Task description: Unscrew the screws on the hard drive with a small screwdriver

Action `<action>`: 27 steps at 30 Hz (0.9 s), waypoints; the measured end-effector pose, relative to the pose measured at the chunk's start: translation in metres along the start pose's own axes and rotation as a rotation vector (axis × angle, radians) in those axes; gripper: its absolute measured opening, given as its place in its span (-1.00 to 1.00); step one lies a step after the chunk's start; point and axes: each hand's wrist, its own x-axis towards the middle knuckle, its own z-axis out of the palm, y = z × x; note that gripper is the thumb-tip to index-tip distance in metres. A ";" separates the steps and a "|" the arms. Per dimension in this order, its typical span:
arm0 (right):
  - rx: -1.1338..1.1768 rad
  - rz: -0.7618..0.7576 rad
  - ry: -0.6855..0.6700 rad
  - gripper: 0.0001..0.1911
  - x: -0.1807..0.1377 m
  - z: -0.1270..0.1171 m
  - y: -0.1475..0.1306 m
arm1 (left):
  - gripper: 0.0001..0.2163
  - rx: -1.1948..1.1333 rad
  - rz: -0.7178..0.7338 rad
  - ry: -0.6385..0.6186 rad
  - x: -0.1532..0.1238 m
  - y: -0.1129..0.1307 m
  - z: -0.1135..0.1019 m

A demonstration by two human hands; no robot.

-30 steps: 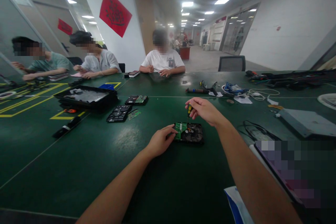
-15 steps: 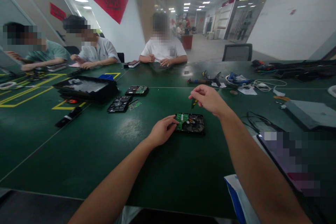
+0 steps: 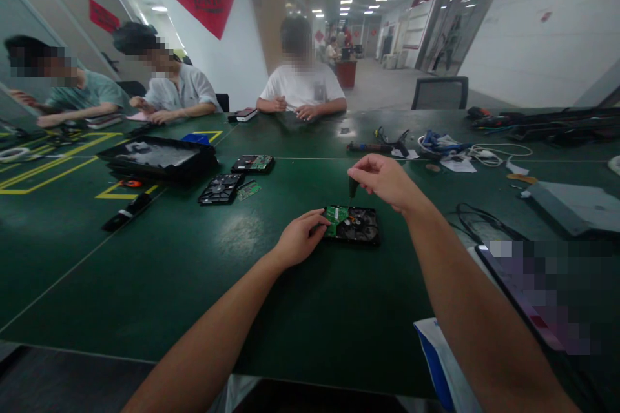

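Note:
A hard drive (image 3: pixel 364 227) lies flat on the green table, its green circuit board (image 3: pixel 335 214) facing up on the left half. My left hand (image 3: pixel 303 239) grips the drive's left edge, thumb and fingertips at the board. Above the drive, my right hand (image 3: pixel 380 181) pinches the handle of a screwdriver (image 3: pixel 352 188). The screwdriver stands nearly upright, its thin shaft pointing down at the board's right edge. Whether the tip sits in a screw is too small to tell.
Left of the drive lie two more hard drives (image 3: pixel 221 188) (image 3: pixel 252 164), a loose circuit board (image 3: pixel 249 190) and a black tray (image 3: pixel 157 161). Cables (image 3: pixel 484 153), a grey metal box (image 3: pixel 574 206) and a tablet-like device (image 3: pixel 523 297) are at the right. Several people sit across the table.
The screwdriver has turned in my right fingers and stands more upright, with its yellow marking out of sight. My left hand and the drive stay in place.

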 end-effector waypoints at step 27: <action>-0.062 -0.009 0.041 -0.83 0.002 -0.003 0.005 | -0.80 0.002 0.002 -0.001 0.000 -0.002 0.001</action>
